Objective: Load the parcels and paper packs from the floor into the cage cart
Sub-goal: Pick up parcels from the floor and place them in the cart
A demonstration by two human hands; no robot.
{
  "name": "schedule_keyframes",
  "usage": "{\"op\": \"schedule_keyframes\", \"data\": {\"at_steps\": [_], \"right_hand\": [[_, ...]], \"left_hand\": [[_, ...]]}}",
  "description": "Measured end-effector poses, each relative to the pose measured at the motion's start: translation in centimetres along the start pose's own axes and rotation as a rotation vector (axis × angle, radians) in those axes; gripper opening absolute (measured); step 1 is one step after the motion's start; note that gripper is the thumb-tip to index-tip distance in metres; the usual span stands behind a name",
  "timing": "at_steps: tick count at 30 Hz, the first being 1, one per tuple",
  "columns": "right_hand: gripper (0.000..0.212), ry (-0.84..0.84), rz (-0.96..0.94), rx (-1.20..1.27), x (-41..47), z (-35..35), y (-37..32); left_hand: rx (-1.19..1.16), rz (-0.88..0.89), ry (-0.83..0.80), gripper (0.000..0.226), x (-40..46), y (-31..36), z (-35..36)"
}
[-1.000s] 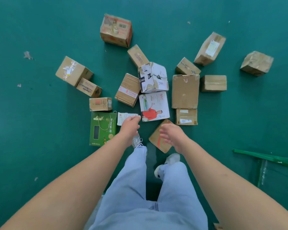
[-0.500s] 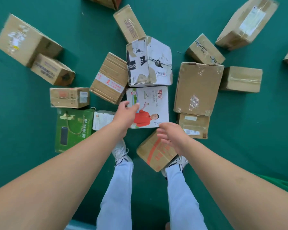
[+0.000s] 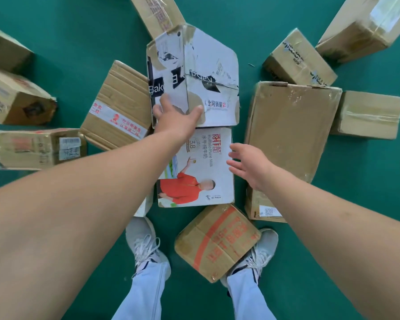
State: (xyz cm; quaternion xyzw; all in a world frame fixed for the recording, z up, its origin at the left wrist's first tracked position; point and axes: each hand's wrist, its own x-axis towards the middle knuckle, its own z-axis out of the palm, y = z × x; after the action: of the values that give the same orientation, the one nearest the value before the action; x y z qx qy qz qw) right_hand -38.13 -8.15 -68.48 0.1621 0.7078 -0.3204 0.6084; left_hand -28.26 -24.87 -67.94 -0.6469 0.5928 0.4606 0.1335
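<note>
The green floor [image 3: 286,285] fills more of the view than half a second ago, the parcels looming larger as the head has dropped toward them. The big brown carton [image 3: 291,130] lies right of centre, touching the white milk box [image 3: 201,172] beside it. Above that sits the torn white-and-black box [image 3: 208,72], now reached by the left hand [image 3: 176,118], which earlier hovered over the milk box; its fingers are spread wide against the near face, thumb out to the right, though whether they truly press it is hard to tell. The right hand [image 3: 249,167] has moved up past the orange-striped parcel [image 3: 215,241] and hovers with fingers loosely spread at the milk box's right edge.
</note>
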Motion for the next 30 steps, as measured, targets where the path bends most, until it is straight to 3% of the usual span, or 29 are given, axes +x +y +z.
{"op": "schedule_keyframes", "data": {"at_steps": [13,15,18,21,26,30], "right_hand": [[0.089,0.149,-0.186,0.062,7.1,3.7,-5.1],[0.083,0.155,-0.145,0.097,7.8,3.4,-5.1],[0.052,0.132,-0.109,0.111,7.3,3.1,-5.2],[0.038,0.144,-0.144,0.145,5.1,3.4,-5.4],[0.046,0.163,-0.21,0.055,-1.2,4.5,-5.5],[0.039,0.189,-0.317,-0.004,-7.9,6.2,-7.4]], "left_hand": [[-0.007,0.166,-0.002,0.083,1.4,-5.5,-2.8],[-0.009,0.18,-0.006,0.082,1.3,-5.9,-2.7],[-0.043,0.182,-0.011,0.081,1.3,-6.1,-2.6],[-0.12,0.151,-0.047,0.076,1.1,-6.2,-3.9],[-0.328,0.035,-0.17,0.067,-0.8,-6.0,-7.7],[-0.46,-0.051,-0.215,0.088,-5.2,-6.0,-11.9]]}}
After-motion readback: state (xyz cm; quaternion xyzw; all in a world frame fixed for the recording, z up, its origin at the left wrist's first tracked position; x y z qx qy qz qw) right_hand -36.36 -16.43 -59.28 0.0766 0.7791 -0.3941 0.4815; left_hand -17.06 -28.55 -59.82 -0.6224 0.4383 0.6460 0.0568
